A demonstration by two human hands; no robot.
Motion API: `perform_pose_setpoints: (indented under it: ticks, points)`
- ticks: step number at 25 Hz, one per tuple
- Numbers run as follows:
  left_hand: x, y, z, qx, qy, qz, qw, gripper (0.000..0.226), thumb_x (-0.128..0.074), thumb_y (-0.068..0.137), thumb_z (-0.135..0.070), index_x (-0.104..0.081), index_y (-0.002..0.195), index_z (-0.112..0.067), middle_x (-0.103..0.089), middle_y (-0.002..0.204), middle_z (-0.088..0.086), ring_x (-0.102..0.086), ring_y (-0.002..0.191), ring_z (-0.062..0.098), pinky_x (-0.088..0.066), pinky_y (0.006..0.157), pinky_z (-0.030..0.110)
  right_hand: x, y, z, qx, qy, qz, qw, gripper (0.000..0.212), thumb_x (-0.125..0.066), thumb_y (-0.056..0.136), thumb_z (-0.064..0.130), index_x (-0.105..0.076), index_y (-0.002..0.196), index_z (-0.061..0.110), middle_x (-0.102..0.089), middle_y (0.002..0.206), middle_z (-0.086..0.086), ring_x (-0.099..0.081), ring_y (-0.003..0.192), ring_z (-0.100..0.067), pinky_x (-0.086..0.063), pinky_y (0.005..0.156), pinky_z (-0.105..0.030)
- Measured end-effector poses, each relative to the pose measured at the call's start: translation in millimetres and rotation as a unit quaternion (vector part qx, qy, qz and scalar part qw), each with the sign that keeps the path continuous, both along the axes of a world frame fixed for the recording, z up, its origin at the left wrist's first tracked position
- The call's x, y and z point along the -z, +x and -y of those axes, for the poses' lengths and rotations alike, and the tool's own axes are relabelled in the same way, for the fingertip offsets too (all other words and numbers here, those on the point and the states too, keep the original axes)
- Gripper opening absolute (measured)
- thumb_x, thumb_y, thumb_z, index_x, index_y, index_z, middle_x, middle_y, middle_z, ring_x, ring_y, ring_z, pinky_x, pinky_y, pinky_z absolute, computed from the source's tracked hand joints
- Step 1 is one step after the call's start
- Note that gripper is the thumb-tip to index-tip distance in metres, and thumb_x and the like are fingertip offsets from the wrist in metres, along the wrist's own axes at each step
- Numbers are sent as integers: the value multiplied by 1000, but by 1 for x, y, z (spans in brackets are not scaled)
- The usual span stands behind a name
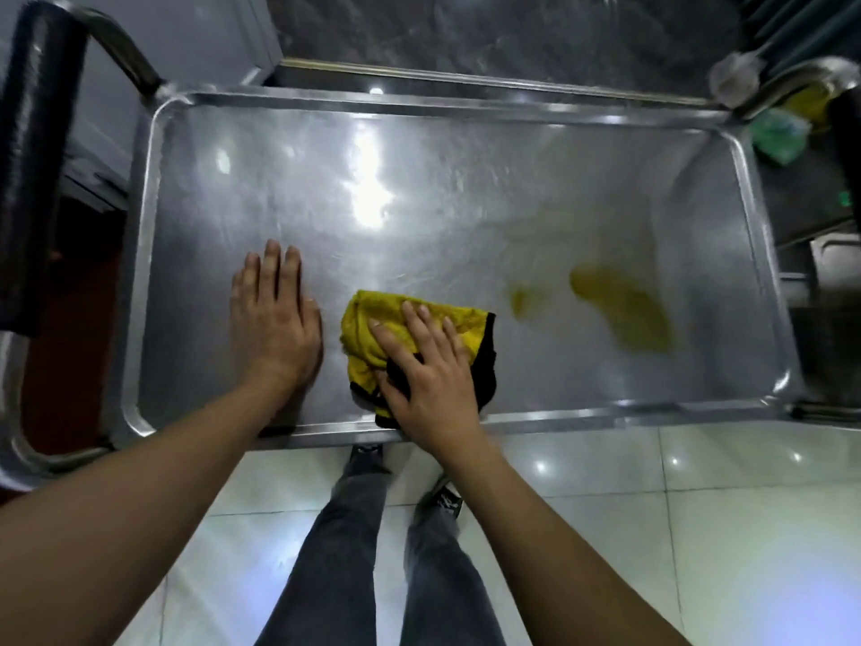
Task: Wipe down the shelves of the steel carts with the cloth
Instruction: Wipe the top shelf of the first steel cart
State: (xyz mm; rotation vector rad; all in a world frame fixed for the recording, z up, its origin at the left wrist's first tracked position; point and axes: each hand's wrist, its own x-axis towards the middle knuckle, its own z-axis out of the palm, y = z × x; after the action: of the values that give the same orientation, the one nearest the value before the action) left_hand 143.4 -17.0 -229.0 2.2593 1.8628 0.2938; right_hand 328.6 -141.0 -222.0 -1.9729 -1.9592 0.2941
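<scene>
The cart's top shelf (466, 188) fills the upper view. On it, near its six-o'clock rim, the left hand (275, 324) lies flat at seven o'clock; the cloth (372, 328) sits just beside it toward three o'clock, under the right hand (428, 370). Handles stand at nine (37, 146) and three o'clock (845, 132). The person's legs (349, 552) stand below on the tiled floor (699, 529).
</scene>
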Motion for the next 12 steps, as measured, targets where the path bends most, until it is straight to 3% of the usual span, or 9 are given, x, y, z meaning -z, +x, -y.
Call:
perform_pose_setpoints:
  ticks: [4,8,10,12]
  points:
    - [-5,4,-2,-4,-8,5,1000,61,-33,98,-32,-33,156,-10,-26,164,17,-22,151,41,-11,126,51,-3,56,22,59,-4,16,998,55,-54,98,43,-43,152,37,-30,165,-3,-22,155,-20,-18,125,-48]
    - [-15,14,2,-18,-3,-56,998,58,-34,101,-30,-33,154,-7,-20,164,22,-20,148,48,-10,124,57,-7,105,60,125,-20,21,992,55,-52,100,43,-41,153,37,-29,165,-3,-21,155,-21,-17,125,-49]
    - [-24,43,17,-60,-6,-48,997,55,-44,100,-18,-34,153,-4,-12,166,23,-17,149,50,-8,124,59,-10,111,67,135,-23,21,990,54,-52,100,42,-42,153,36,-29,165,-3,-22,155,-22,-15,125,-48]
    - [-31,97,54,-37,-18,-12,999,61,-48,99,-14,-29,156,-3,-10,167,22,-15,151,46,-8,124,55,-11,107,67,137,-32,11,990,54,-51,100,43,-41,153,37,-29,165,-3,-21,155,-22,-13,126,-47]
